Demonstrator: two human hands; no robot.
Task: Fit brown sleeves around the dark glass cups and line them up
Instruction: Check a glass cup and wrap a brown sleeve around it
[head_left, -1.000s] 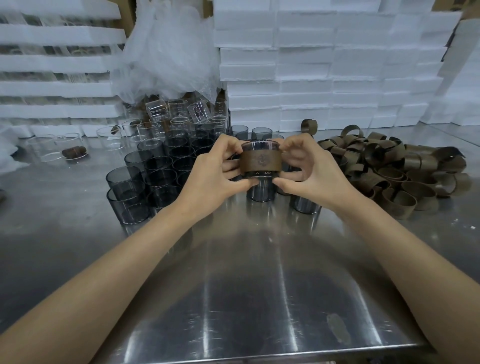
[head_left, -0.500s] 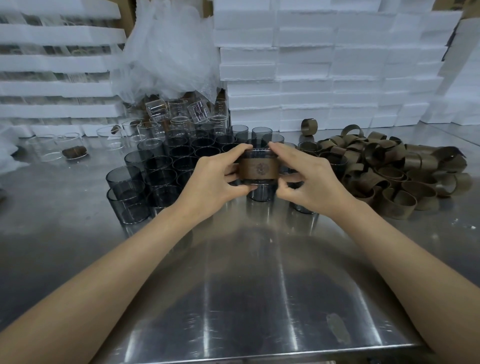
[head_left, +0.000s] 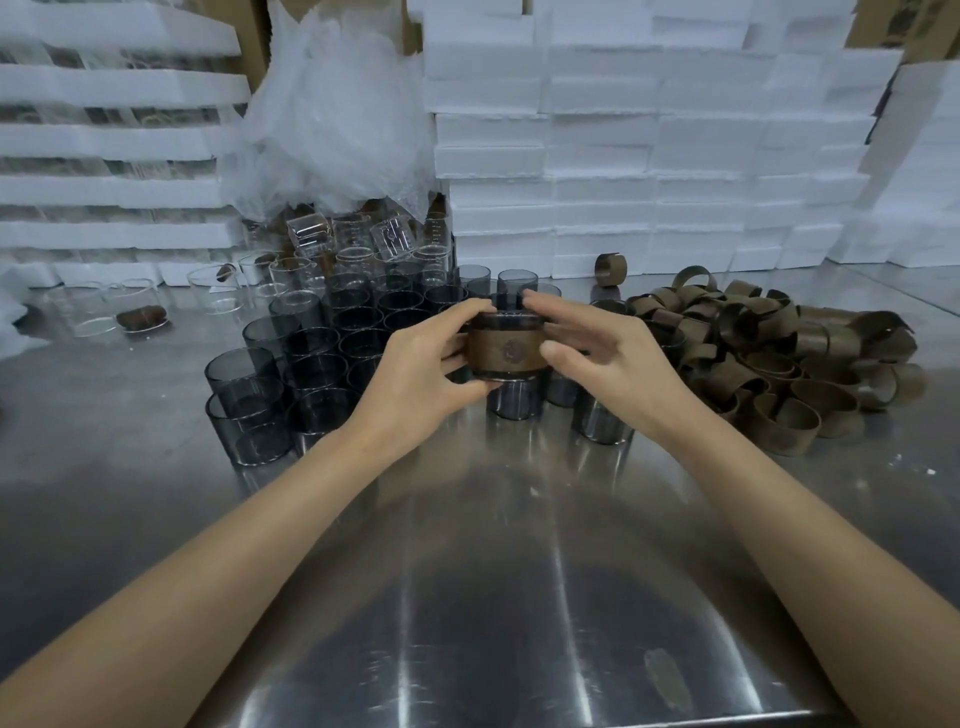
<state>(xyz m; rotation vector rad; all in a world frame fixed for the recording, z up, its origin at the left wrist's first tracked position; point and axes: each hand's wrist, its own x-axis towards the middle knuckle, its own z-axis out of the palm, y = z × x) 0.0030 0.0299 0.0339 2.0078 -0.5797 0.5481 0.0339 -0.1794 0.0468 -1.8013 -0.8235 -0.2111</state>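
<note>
Sleeve fitting is judged complete on one dark glass cup (head_left: 511, 322): the brown sleeve (head_left: 506, 351) encircles it, held above the surface (head_left: 467, 571). The left hand (head_left: 426, 364) grip pinches it. The right hand (head_left: 608, 358) grip is blurred and cannot be told. Outstanding: placement in line, many bare cups (head_left: 332, 358), loose sleeves (head_left: 779, 364).

sleeved dark glass cup (head_left: 506, 352): being held upright | bare dark cups (head_left: 244, 379): standing clustered left | brown sleeves (head_left: 779, 364): lying heaped right
</note>
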